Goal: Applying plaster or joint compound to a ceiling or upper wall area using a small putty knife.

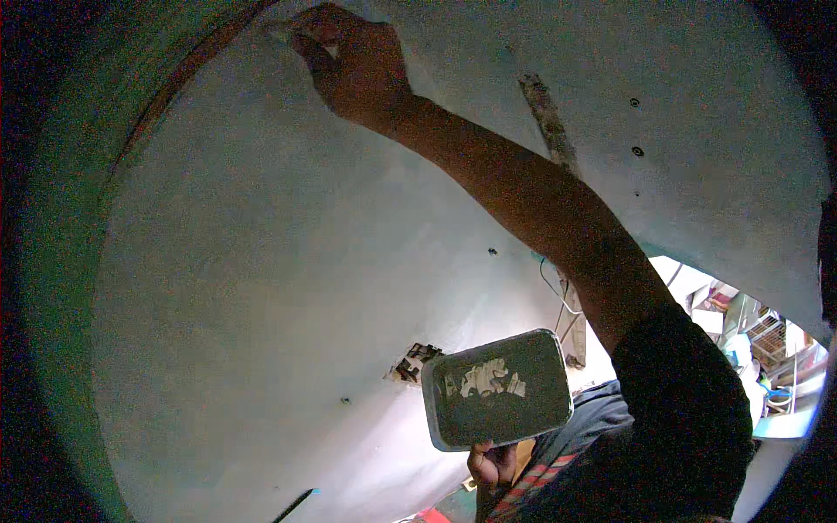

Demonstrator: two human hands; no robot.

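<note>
My right hand [353,65] is raised at the far upper left, against the pale wall [261,235]. Its fingers are bent together near the wall's brown edge strip [187,74]. A faint light patch shows at the fingertips, too dark and grainy to name. Down at the lower middle, my left hand [493,466] grips the near side of a rectangular tray [436,410] with rounded corners. The tray tilts so that its dark grey inside shows. Patches of whitish paste [493,379] cling to its bottom.
A broken-out opening [414,362] in the wall lies beside the tray. Loose wires [558,288] hang at a rough vertical strip [574,340]. Farther up runs a rough patch [545,113]. Bright shelving [767,336] and clutter stand at the right. A dark rod [294,506] lies low left.
</note>
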